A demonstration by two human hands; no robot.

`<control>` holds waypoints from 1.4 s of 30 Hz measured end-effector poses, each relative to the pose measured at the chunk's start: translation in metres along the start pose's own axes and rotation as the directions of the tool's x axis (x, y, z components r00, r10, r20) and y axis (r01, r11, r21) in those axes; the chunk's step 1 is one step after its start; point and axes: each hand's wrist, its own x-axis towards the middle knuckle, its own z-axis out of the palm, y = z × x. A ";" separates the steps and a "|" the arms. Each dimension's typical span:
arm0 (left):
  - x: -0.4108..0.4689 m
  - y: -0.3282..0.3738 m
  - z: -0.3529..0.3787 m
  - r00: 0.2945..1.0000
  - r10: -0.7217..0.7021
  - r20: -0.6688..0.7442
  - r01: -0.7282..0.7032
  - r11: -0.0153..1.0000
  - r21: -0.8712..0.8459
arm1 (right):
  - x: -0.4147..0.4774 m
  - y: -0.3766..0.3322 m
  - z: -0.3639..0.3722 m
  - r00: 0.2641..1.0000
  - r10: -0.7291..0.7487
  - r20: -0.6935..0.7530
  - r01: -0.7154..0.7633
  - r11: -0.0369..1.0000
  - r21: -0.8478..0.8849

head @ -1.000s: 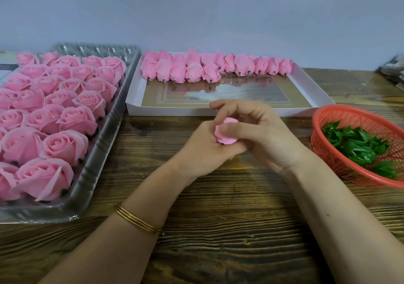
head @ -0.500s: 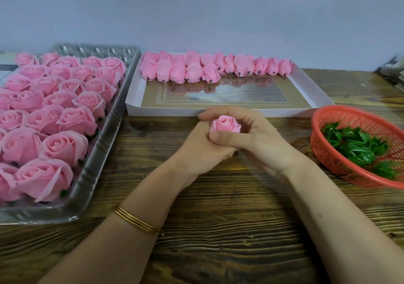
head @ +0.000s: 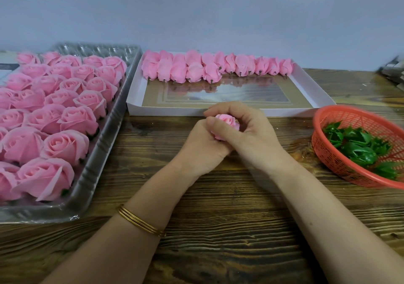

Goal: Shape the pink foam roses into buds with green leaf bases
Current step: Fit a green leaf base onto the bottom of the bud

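Observation:
A pink foam rose [head: 227, 122] sits upright between both hands at the table's middle. My right hand [head: 251, 139] curls its fingers and thumb round the rose from the right and over the top. My left hand [head: 201, 150] cups it from the left and below; its fingers are mostly hidden. Open pink roses [head: 54, 117] fill the clear plastic tray [head: 109, 135] on the left. Shaped pink buds [head: 209, 67] lie in a row at the back of the white tray [head: 220, 111]. Green leaf bases [head: 358, 146] lie in the red basket [head: 328, 152] on the right.
The wooden table [head: 218, 229] stretches in front of my hands. A pale wall stands behind the trays. A dark blurred object [head: 393, 71] lies at the far right edge, and a flat item [head: 6, 67] sits behind the plastic tray at the left.
The rose has turned from lying sideways to upright with its centre facing up. My right fingers have closed further round it. Both hands stay in the same place.

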 end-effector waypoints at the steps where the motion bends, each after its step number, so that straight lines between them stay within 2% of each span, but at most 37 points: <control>1: 0.000 0.000 0.000 1.000 -0.010 0.000 0.010 1.000 -0.004 | 0.000 0.001 0.000 1.000 0.005 0.002 -0.005 1.000 -0.007; 6: -0.002 0.001 0.001 1.000 -0.028 -0.003 0.028 0.999 -0.032 | -0.001 0.003 0.000 0.995 0.065 0.072 -0.068 0.997 0.044; 14: -0.004 0.004 -0.001 0.999 -0.045 0.004 0.045 0.999 -0.005 | -0.002 0.004 -0.004 0.985 0.109 0.131 -0.091 0.986 -0.143; 16: -0.004 0.004 -0.001 0.998 -0.062 0.000 0.062 0.998 0.009 | -0.002 0.004 -0.007 0.986 0.090 0.143 -0.070 0.988 -0.141; 18: -0.003 0.003 -0.001 0.996 -0.094 -0.014 0.093 0.995 -0.018 | -0.001 0.004 -0.012 0.982 0.085 0.169 -0.077 0.996 -0.053; 20: -0.003 0.002 -0.002 0.991 -0.127 -0.046 0.124 0.990 -0.066 | 0.002 0.006 -0.018 0.976 0.132 0.172 -0.154 0.981 0.122; 22: -0.001 0.002 -0.004 0.985 -0.150 -0.086 0.141 0.985 -0.103 | 0.006 0.007 -0.021 0.970 0.180 0.163 -0.223 0.926 0.305; 24: 0.000 0.002 -0.004 0.978 -0.146 -0.152 0.126 0.983 -0.131 | 0.008 0.008 -0.022 0.967 0.217 0.134 -0.253 0.879 0.405; 27: 0.002 0.002 -0.005 0.967 -0.112 -0.227 0.076 0.983 -0.165 | 0.009 0.010 -0.021 0.954 0.283 0.103 -0.299 0.849 0.435; 31: 0.001 0.005 -0.006 0.966 -0.068 -0.248 0.022 0.983 -0.184 | 0.009 0.011 -0.018 0.938 0.329 0.112 -0.345 0.845 0.408; 36: 0.004 -0.002 -0.008 0.949 -0.087 -0.303 0.004 0.964 -0.264 | 0.007 0.014 -0.011 0.913 0.356 0.198 -0.407 0.801 0.439; 42: 0.005 -0.003 -0.007 0.951 -0.121 -0.285 0.027 0.949 -0.314 | 0.005 0.013 -0.003 0.880 0.371 0.296 -0.474 0.721 0.505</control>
